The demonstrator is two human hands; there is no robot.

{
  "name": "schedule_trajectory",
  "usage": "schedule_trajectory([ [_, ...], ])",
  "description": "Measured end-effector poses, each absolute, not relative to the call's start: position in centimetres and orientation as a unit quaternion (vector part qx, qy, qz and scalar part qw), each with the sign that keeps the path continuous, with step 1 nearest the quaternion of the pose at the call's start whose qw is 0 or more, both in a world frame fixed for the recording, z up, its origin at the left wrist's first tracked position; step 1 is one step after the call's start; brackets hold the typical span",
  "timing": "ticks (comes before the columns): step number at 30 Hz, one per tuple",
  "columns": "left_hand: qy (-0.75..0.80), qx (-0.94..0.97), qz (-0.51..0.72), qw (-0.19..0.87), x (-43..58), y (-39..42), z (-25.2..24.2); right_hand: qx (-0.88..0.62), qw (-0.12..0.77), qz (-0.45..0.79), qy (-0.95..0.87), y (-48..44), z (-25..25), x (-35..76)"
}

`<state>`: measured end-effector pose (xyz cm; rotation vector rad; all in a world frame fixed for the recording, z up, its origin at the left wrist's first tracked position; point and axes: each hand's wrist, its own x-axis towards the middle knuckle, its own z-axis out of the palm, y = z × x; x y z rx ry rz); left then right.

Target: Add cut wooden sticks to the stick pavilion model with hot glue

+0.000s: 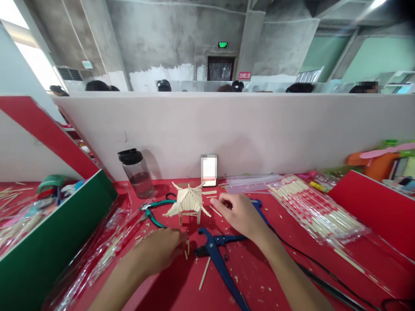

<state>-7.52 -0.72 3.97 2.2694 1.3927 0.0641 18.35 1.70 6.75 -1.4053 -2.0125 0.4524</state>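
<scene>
A small pavilion model (189, 201) made of pale wooden sticks, with upturned roof corners, stands on the red tabletop. My left hand (165, 248) is low in front of it, fingers curled down beside short stick pieces (186, 249); its fingertips are partly hidden. To the model's right, my right hand (238, 211) has curled fingers and is apart from the roof; what they hold, if anything, cannot be made out. Blue-handled cutters (215, 255) lie between my forearms. Green-handled pliers (154, 211) rest left of the model. Behind my right wrist is a partly hidden blue tool (257, 205).
A water bottle (136, 175) and a phone (209, 170) stand by the white partition (259, 134). Bagged sticks (317, 207) lie at right, plastic wrapping (106, 242) at left. Green (65, 224) and red (379, 207) boards flank the table. A black cord (311, 259) runs at right.
</scene>
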Motion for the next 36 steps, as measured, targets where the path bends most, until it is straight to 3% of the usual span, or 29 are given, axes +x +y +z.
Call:
schedule_trajectory([
  [12,0.493,0.850,-0.010,0.189,-6.1,-0.4,2.2,-0.550,0.295,0.225,-0.748,3.4,3.8,19.1],
  [36,0.488,0.834,0.083,0.245,-4.9,-1.5,2.0,-0.512,0.332,0.232,-0.758,3.0,4.2,18.7],
])
